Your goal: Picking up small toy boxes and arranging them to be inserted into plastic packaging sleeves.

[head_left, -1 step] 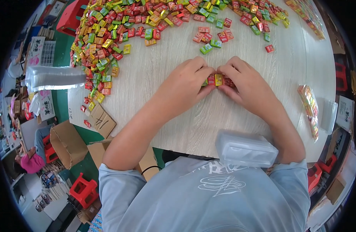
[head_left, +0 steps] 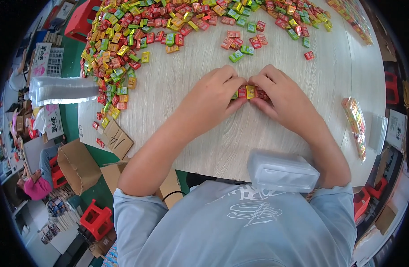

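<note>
Here, left hand [head_left: 213,100] & right hand [head_left: 282,95] both pinch a short row of candy packs [head_left: 250,92] betw. fingertips on the bench [head_left: 178,89]; row ends hidden under fingers, exact count unclear. Loose candy pile [head_left: 138,31] lies beyond hands.

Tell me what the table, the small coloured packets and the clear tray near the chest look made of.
Table: pale wood or wood-look laminate, matte, with visible grain lines.
Packets: probably glossy printed wrapper or card; bright colours with slight shine.
Tray: thin clear plastic, translucent, with highlights along its edges.
</note>
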The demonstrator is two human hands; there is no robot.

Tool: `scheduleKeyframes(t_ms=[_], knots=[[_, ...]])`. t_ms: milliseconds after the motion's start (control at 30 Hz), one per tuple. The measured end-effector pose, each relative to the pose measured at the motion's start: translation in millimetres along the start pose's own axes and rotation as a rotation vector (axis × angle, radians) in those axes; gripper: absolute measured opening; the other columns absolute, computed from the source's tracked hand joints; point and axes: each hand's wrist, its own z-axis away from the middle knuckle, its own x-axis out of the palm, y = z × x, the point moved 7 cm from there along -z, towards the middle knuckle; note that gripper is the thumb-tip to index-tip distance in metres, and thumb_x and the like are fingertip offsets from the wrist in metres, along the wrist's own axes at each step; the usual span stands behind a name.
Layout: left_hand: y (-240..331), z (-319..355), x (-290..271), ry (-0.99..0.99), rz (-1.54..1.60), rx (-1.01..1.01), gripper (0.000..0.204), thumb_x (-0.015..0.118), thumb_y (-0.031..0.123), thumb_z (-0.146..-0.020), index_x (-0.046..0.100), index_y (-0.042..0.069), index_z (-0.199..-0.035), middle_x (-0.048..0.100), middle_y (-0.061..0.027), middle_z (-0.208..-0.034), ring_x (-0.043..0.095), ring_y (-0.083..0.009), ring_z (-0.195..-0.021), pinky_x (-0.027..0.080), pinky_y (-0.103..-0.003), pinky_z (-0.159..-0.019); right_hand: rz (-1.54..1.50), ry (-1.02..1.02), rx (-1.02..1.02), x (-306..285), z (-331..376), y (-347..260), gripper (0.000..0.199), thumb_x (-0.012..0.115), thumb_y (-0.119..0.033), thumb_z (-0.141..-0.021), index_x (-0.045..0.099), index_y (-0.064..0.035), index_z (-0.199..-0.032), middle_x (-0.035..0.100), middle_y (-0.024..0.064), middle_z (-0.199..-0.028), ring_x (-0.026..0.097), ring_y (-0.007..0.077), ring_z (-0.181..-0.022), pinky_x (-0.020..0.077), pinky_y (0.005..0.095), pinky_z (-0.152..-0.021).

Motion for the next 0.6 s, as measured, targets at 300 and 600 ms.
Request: scheduleKeyframes(t_ms=[300,600], knots=[[18,-1,-23,0.222,-0.114,0.114,0.039,0.082,0.011,-0.078,0.068,0.002,-0.113,0.06,-0.0141,-0.107,0.063,-0.0343,-0.099,0.054,-0.043,-0.088,0.096,0.249,-0.105,-25,2,-17,0.034,0.079,-0.013,-0.085,0.067,-0.006,-0.116,0.061,0.0133,-0.108,0.063,0.0342,-0.099,0.0531,0.0428,-0.087],[1,0,1,0.007,-0.084,-0.011,0.037,0.081,0.011,-0.082,0.067,0.0,-0.115,0.06,-0.0144,-0.108,0.063,-0.0345,-0.102,0.054,-0.043,-0.089,0.104,0.026,-0.045,7,-1,-1,0.039,0.075,-0.012,-0.085,0.061,-0.0044,-0.12,0.059,0.0155,-0.114,0.061,0.0373,-0.104,0.0518,0.0452,-0.093]])
